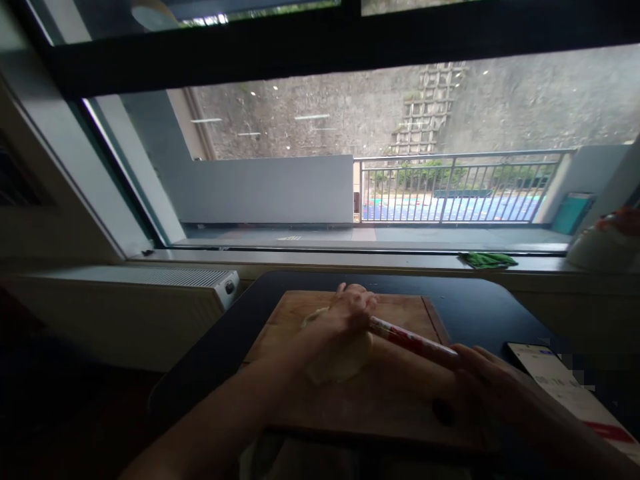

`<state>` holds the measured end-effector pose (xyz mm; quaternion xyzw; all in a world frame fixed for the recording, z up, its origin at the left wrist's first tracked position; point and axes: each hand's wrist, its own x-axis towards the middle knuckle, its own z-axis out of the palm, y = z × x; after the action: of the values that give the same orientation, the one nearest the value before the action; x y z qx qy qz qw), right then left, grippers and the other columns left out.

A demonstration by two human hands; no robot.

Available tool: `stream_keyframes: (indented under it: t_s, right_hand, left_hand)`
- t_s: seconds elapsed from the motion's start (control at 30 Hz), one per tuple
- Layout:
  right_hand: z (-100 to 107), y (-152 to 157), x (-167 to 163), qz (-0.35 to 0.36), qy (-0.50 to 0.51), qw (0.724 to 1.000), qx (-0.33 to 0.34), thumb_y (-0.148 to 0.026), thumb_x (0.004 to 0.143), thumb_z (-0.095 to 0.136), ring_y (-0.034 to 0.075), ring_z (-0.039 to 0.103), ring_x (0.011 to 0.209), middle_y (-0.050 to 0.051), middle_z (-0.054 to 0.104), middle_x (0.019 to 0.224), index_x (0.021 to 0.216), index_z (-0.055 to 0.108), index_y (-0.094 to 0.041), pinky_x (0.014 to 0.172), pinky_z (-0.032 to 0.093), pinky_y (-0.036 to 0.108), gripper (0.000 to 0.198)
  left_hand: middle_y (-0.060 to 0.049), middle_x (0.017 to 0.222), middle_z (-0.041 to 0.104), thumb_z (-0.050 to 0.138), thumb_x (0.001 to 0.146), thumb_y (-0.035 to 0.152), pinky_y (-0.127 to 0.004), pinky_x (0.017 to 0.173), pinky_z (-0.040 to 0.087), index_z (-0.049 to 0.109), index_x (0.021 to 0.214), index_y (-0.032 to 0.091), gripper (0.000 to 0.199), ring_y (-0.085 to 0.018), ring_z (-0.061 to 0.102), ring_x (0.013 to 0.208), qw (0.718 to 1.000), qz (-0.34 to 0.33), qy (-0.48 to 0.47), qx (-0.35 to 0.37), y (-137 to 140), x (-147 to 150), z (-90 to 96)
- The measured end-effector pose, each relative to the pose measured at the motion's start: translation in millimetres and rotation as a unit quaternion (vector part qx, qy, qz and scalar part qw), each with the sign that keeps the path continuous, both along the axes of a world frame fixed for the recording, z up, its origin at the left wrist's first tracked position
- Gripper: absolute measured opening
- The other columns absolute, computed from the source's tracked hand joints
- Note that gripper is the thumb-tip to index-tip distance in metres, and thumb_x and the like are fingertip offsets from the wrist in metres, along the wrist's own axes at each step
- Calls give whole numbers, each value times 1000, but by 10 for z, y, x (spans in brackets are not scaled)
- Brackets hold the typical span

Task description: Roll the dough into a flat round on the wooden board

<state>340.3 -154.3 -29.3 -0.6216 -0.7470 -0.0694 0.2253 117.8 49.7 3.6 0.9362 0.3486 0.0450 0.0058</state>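
Observation:
A sheet of pale dough [337, 363] lies on a wooden cutting board [400, 407], partly covered by my left hand and forearm. A rolling pin [413, 341], a slim rod with a shiny red-and-white wrapped middle, slants over the board to the right of the dough. My left hand [354, 305] is closed round its far left end, above the dough's far edge. Round the near right end wraps my right hand [470, 365], dim and partly in shadow. The fingertips of both hands are hard to make out.
The board rests on a dark table [470, 297] below a window. A phone or tablet with a lit screen [555, 373] lies at the right. A green cloth [487, 260] is on the sill, near a whitish container [603, 247]. A radiator [150, 313] stands left.

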Motion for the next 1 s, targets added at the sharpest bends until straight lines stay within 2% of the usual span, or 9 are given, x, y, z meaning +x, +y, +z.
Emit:
stream_keyframes:
  t_s: [0.13,0.33,0.4,0.53,0.63,0.7,0.87,0.93,1.0]
  right_hand:
    - [20,-3,76,-33,58,994,-86,-32,93,34,17,60,82,4,62,97,109,56,-28,67,50,29,27]
    - [34,-207,-106,-19,38,995,-87,-29,90,39,18,56,87,5,58,102,111,53,-27,72,48,31,25]
    - [15,-243,-161,-25,31,996,-85,-26,89,40,18,56,86,5,57,102,115,52,-27,72,47,32,28]
    - [69,-161,-194,-70,28,993,-95,-30,92,34,18,58,85,6,58,99,124,47,-26,68,48,30,35]
    - [118,-103,-190,-91,10,992,-90,-32,93,32,18,59,82,6,59,95,124,47,-25,64,48,28,35]
    - [88,-125,-196,-83,-18,993,-76,-31,92,35,18,59,79,6,59,94,123,49,-26,62,49,28,35]
    - [-152,-286,-225,-39,-44,998,-8,-29,90,38,21,57,86,7,59,101,129,43,-28,69,50,33,40]
    - [-198,-299,-232,-44,-34,998,4,-29,90,36,22,57,88,7,59,103,129,42,-26,71,50,35,40]
    - [-176,-258,-229,-59,-25,998,-16,-31,91,35,21,58,88,7,59,101,127,43,-25,69,50,34,37]
  left_hand:
    - [-4,134,47,20,94,35,-52,102,24,48,125,28,42,-26,37,124,996,15,70,-57,128,247,36]
    - [-3,148,28,6,96,42,-44,109,15,29,140,24,53,-20,18,137,990,-50,81,-102,-34,-185,16]
    - [-5,149,25,6,95,44,-43,110,12,27,141,20,56,-20,13,138,991,-52,70,-98,-57,-225,-2]
    - [-5,149,25,9,94,46,-47,110,8,28,141,19,57,-21,11,138,998,10,28,-58,119,121,-55]
    - [-5,149,22,8,94,47,-48,109,10,27,142,20,58,-22,10,138,996,43,27,-75,253,354,-64]
    - [-6,149,23,9,94,47,-49,109,9,28,141,20,57,-23,11,138,995,38,41,-80,232,300,-55]
    - [-6,150,21,7,95,45,-49,109,5,26,142,20,56,-21,8,139,992,-52,62,-100,-58,-221,-24]
    - [-6,150,19,7,95,47,-49,109,5,24,143,19,58,-21,7,139,990,-56,64,-109,-74,-255,-17]
    - [-8,149,23,10,95,48,-52,108,6,26,142,18,58,-22,10,138,991,-35,64,-108,12,-102,-24]
